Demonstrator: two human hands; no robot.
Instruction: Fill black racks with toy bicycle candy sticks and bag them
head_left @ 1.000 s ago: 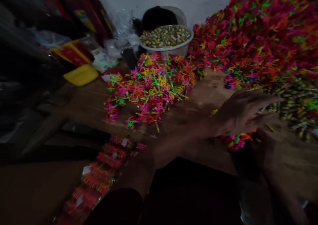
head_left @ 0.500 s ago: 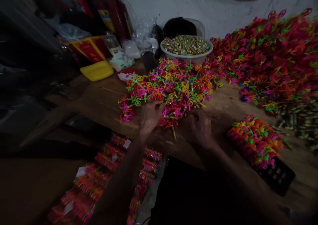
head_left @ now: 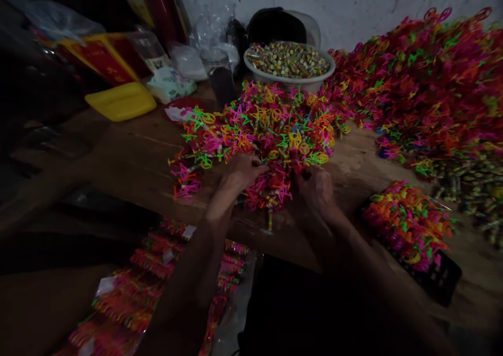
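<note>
A heap of small bright plastic toys, many with tubes of tiny candy-like pieces, lies on the wooden table. My left hand is at the heap's front edge, fingers curled in a pinch against the toys; what they grip is hidden. To its right, my right hand is also closed, fingertips beside the heap, with nothing I can name between them. One loose toy with a yellowish tube points toward me between the two hands.
A black basket full of toys stands right. Behind are a white basin of filled tubes, a dark cup and a yellow tray. A larger pile rises back right. Bagged toys lie below the table edge.
The view has shifted and come slightly closer. My left hand has moved right into the heap's edge, and my right hand has come in nearer the toys.
</note>
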